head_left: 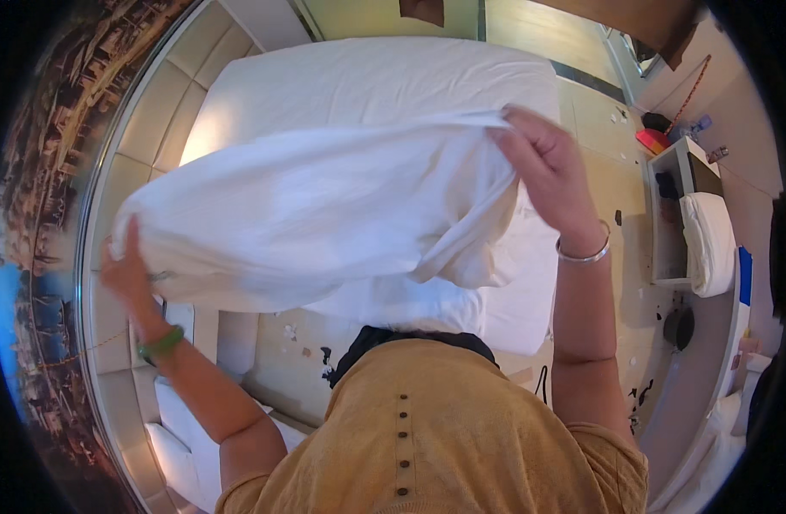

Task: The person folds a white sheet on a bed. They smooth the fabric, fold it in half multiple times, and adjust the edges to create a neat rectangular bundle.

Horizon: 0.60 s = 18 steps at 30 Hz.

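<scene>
A white bed linen cloth (316,214) hangs stretched between my two hands above the bed. I cannot tell whether it is a sheet or a pillowcase. My left hand (129,272), with a green bangle on its wrist, grips the left end near the padded wall. At the far right corner, my right hand (547,163) pinches the cloth's upper edge; a silver bangle circles that wrist. Loose folds droop below this right end. Beneath lies the bed (376,81), covered in smooth white fabric and partly hidden by the raised cloth.
A padded headboard panel (119,201) runs along the left, beside a mural wall (41,214). To the right stands a white shelf unit (671,214) with folded white bedding (708,244) against it. Dark scraps and bits of litter dot the tiled floor (603,180).
</scene>
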Available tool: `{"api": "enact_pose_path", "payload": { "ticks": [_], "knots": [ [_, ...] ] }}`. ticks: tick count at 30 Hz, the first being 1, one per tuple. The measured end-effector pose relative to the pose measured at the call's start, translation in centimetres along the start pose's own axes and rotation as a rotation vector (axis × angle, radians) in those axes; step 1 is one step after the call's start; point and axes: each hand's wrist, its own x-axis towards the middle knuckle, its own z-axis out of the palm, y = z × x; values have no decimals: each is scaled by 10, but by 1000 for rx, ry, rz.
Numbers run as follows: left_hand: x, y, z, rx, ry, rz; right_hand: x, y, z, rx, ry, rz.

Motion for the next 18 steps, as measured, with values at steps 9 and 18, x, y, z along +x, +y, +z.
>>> {"api": "enact_pose_path", "payload": {
  "ticks": [9,18],
  "knots": [
    [-207,155,37,-1014,-1043,352,-44,33,96,257,-566,68],
    [-186,129,53,-723,-1137,388,-68,53,94,299,-702,200]
  ]
}}
